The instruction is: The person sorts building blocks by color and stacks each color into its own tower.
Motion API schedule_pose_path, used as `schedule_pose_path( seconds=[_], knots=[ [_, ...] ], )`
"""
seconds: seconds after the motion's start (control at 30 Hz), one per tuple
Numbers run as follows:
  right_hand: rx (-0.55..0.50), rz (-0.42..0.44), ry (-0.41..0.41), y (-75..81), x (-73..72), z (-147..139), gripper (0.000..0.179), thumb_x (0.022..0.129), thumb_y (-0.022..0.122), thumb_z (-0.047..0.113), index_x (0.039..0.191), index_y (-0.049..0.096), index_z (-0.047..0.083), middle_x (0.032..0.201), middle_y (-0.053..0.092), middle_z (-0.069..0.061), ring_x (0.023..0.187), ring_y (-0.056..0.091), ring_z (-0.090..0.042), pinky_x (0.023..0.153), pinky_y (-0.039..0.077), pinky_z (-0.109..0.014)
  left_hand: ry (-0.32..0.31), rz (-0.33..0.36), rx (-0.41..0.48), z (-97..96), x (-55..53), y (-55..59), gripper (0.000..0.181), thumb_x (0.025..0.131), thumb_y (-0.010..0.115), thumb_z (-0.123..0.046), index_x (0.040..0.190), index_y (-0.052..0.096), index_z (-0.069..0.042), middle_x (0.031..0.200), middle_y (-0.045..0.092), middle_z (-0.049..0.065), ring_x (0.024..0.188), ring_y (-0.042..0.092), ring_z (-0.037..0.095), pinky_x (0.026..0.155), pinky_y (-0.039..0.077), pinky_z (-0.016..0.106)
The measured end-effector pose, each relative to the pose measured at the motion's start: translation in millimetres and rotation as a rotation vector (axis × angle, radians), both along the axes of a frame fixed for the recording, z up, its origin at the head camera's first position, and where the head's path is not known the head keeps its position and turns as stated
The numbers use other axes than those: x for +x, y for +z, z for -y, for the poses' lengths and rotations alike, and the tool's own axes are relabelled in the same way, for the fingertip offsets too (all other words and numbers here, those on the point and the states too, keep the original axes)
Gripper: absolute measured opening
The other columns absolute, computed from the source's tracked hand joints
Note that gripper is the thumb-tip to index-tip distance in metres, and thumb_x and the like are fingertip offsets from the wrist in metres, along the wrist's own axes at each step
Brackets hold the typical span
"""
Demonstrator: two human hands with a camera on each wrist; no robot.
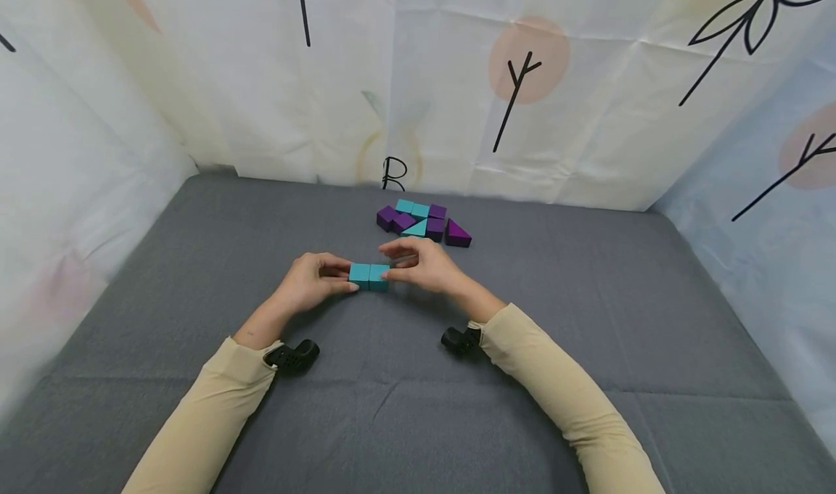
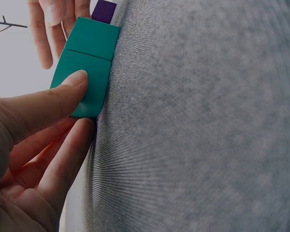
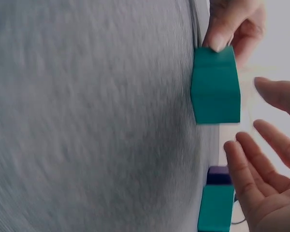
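Two teal cubes (image 1: 369,277) stand side by side on the grey cloth, their faces touching. My left hand (image 1: 310,280) pinches the left cube (image 2: 97,92) between thumb and fingers; in the left wrist view the thumb lies across its face. My right hand (image 1: 427,265) hovers beside the right cube (image 2: 91,38). From the right wrist view, that hand's fingers (image 3: 246,179) are spread and relaxed, with a gap between them and the teal cubes. Nothing is held in it.
Behind the hands lies a cluster of purple and teal blocks (image 1: 418,211), some cubes and some triangular. A purple triangular block (image 1: 459,235) sits at its right end. Grey cloth (image 1: 555,320) covers the table; patterned white curtains (image 1: 444,102) hang behind and at both sides.
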State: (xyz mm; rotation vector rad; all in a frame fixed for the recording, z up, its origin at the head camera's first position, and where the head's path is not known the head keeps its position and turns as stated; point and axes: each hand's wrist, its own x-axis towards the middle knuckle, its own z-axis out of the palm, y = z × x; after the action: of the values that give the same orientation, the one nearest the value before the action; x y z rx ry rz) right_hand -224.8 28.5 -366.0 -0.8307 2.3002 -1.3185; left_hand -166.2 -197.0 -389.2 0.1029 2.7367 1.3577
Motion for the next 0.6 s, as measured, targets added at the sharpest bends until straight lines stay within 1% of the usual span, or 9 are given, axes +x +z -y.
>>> schedule_pose_path(
  seconds=[0.1, 0.33, 0.43, 0.6],
  knots=[
    [-0.02, -0.029, -0.023, -0.1, -6.1, -2, 0.044, 0.088, 0.07, 0.011, 0.129, 0.058, 0.0, 0.129, 0.059, -0.018, 0.118, 0.058, -0.028, 0.095, 0.052, -0.033, 0.002, -0.004, -0.005, 0.4, -0.4, -0.6, 0.038, 0.085, 0.074, -0.012, 0.118, 0.065, 0.004, 0.108, 0.069, 0.02, 0.097, 0.067, 0.03, 0.084, 0.055, 0.043],
    [-0.042, -0.08, -0.137, -2.3, -22.6, -4, 0.037, 0.089, 0.069, 0.016, 0.123, 0.063, 0.001, 0.121, 0.065, -0.015, 0.112, 0.06, -0.024, 0.094, 0.052, -0.037, 0.009, -0.006, -0.009, -0.2, 0.6, -0.9, 0.037, 0.084, 0.074, -0.013, 0.117, 0.066, 0.003, 0.108, 0.069, 0.02, 0.097, 0.067, 0.029, 0.084, 0.055, 0.043],
    [-0.04, -0.082, -0.174, -1.7, -27.9, -5, 0.036, 0.089, 0.069, 0.018, 0.122, 0.064, 0.002, 0.119, 0.066, -0.014, 0.111, 0.061, -0.023, 0.093, 0.052, -0.037, 0.014, 0.0, -0.004, 0.2, 0.7, -1.5, 0.038, 0.084, 0.074, -0.013, 0.117, 0.066, 0.002, 0.108, 0.069, 0.019, 0.097, 0.067, 0.029, 0.084, 0.055, 0.043],
    [-0.045, -0.089, -0.236, 1.6, -35.4, -5, 0.033, 0.09, 0.069, 0.019, 0.12, 0.066, 0.005, 0.118, 0.067, -0.012, 0.109, 0.061, -0.022, 0.09, 0.053, -0.037, 0.012, -0.008, 0.0, 0.7, 1.5, -1.5, 0.038, 0.084, 0.074, -0.012, 0.118, 0.066, 0.003, 0.108, 0.069, 0.019, 0.097, 0.067, 0.03, 0.085, 0.055, 0.043]
  ],
)
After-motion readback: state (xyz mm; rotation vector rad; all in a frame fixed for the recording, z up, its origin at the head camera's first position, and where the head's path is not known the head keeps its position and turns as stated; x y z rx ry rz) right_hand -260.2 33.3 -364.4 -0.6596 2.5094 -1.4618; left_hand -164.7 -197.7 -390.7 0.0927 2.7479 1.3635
